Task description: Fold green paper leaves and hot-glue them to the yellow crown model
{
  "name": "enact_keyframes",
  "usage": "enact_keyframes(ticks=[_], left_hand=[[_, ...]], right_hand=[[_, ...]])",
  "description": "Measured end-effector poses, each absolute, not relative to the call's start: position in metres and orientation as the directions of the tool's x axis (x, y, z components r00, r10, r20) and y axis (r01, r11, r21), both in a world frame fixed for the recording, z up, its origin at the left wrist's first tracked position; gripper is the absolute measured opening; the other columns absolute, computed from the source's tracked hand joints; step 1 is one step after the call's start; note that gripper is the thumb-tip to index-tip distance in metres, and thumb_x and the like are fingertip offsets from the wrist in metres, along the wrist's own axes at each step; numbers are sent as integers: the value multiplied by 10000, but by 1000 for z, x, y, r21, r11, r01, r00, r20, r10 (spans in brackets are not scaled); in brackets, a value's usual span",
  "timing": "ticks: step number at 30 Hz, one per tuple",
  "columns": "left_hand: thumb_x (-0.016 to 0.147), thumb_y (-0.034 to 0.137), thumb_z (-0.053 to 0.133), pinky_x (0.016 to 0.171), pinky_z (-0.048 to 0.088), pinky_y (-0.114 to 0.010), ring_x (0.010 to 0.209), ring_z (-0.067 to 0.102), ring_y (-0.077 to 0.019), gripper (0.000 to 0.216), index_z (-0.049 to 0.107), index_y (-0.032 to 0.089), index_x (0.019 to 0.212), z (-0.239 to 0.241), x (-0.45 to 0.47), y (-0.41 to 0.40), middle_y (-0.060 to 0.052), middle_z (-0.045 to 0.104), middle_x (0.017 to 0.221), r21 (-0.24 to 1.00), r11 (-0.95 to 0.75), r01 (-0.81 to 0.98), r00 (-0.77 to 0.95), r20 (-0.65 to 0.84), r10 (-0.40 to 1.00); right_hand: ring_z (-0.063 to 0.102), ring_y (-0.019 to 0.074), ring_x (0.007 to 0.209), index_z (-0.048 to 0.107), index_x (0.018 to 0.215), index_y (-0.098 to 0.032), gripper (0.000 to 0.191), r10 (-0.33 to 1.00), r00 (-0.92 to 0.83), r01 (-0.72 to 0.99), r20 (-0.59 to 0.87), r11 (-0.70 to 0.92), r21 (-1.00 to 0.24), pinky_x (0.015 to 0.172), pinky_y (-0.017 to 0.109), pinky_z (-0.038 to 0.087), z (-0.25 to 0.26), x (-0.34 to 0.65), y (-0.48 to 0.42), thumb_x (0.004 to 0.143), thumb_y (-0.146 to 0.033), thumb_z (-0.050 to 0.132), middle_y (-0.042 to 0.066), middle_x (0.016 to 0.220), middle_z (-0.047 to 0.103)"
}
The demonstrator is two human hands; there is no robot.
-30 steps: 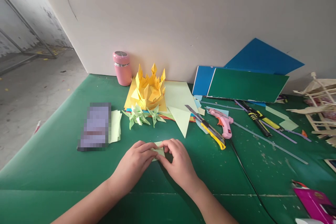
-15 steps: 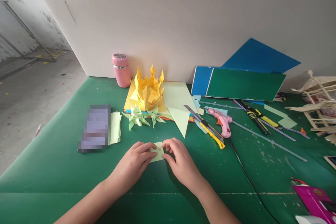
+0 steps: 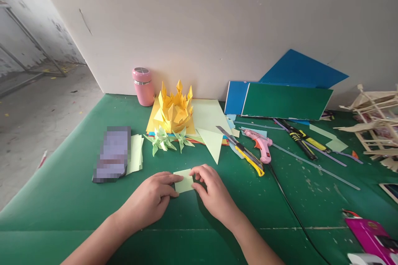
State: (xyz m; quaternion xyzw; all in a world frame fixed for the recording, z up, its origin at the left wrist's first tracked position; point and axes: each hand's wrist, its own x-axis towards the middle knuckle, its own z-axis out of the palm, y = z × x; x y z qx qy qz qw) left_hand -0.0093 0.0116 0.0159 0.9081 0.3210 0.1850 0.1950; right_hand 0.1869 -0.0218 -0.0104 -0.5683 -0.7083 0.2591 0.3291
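Note:
A small pale green square of paper (image 3: 185,182) lies low over the green table between my two hands. My left hand (image 3: 152,194) is at its left side, the forefinger resting on top of the sheet and the thumb at the lower left edge. On the right side, my right hand (image 3: 210,184) has thumb and forefinger curled at the paper's edge. Beyond the hands sit folded green paper flowers (image 3: 161,140) and a yellow folded-paper crown (image 3: 175,112). A pale green paper triangle (image 3: 213,143) points toward me.
To the right lie a yellow utility knife (image 3: 248,157), a pink glue gun (image 3: 261,145) with its cord, and glue sticks (image 3: 320,167). A phone (image 3: 112,153) beside paper sheets (image 3: 134,153) lies left. A pink flask (image 3: 144,87) stands by the back panel.
My left hand has slid left and opened its hold a little, so more of the paper square shows. The right hand stays at the right edge. The view has shifted slightly.

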Motion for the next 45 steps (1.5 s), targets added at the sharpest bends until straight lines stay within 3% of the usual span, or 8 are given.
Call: enact_keyframes(ticks=[6,11,18,21,25,29,41,45], left_hand=[[680,-8,389,763,566,-295,884,691,-183,336,623,206,571,9,-10,15,-34,756,944,570,-658,492,646,269,715],[800,117,465,748,559,-316,872,659,-189,143,573,211,811,2,-6,15,-60,703,922,631,-604,487,585,278,762],[791,230,589,783,562,-389,1000,612,-255,245,536,227,1030,-7,-2,13,-89,614,1092,563,-570,598,488,309,816],[799,222,581,757,570,-375,911,630,-221,255,499,234,1040,-8,-1,13,-77,595,1086,608,-559,563,489,300,819],[812,178,524,706,584,-339,745,631,-153,180,483,236,978,-8,-1,12,-64,556,1099,699,-514,498,448,300,842],[801,157,510,747,582,-350,805,639,-167,156,493,237,935,-7,1,11,-52,555,1059,723,-495,482,393,327,860],[815,115,450,582,531,-246,596,568,-94,139,530,212,756,0,5,9,-24,549,904,722,-517,460,413,342,844],[777,70,413,645,530,-259,823,633,-164,213,547,210,690,-1,4,9,-64,588,958,720,-519,460,399,354,846]], right_hand=[[577,217,945,588,1092,-246,391,966,-162,621,199,257,-740,813,366,518,-13,189,-21,775,-29,518,64,1016,582],[525,245,1093,523,1248,-288,495,949,-216,625,230,315,-715,924,436,464,-13,187,-20,806,-65,500,61,1217,568],[577,231,939,590,1141,-268,446,954,-153,583,257,297,-756,795,381,515,-18,184,-17,758,-44,544,67,1048,615],[582,213,870,606,1099,-275,430,953,-131,546,272,299,-782,741,342,520,-19,185,-17,738,-46,564,56,1005,610],[562,174,760,624,1033,-253,364,958,-110,473,264,283,-834,669,292,515,-17,185,-18,729,-62,572,47,957,585],[530,131,659,625,1000,-233,299,958,-85,384,275,286,-878,640,271,508,-17,184,-18,760,-83,530,44,944,541],[536,137,707,571,965,-220,173,969,3,196,245,240,-951,669,274,492,-12,181,-20,803,-185,521,38,937,515],[560,158,782,570,971,-215,156,982,6,154,191,188,-970,688,268,496,-11,181,-20,832,-267,524,34,883,547]])
